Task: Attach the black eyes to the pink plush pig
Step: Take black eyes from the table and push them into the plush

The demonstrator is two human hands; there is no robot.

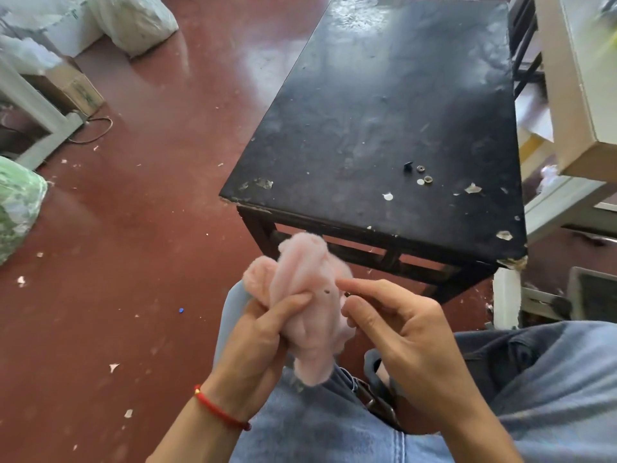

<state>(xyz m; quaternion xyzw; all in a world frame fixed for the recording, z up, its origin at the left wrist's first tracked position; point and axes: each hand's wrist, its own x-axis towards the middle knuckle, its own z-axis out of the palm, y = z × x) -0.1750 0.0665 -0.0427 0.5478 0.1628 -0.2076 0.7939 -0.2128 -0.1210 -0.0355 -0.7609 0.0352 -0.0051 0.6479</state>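
The left hand (263, 332) gripped the pig (310, 305). The right hand (397, 329), fingers part curled, pinched something small just right of it. The spare eye (408, 167) lay far right on the table (367, 111).

We see the limp pink plush pig (305, 302) held above our lap; one black eye (408, 167) lies near the table's (367, 95) near right corner.

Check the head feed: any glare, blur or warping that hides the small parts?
Head view: window glare washes the table's far end and the floor; wide-angle bending at the edges; top right corner motion-blurred. The eye and washers sit clear of glare but tiny. Pig and hands are sharp.
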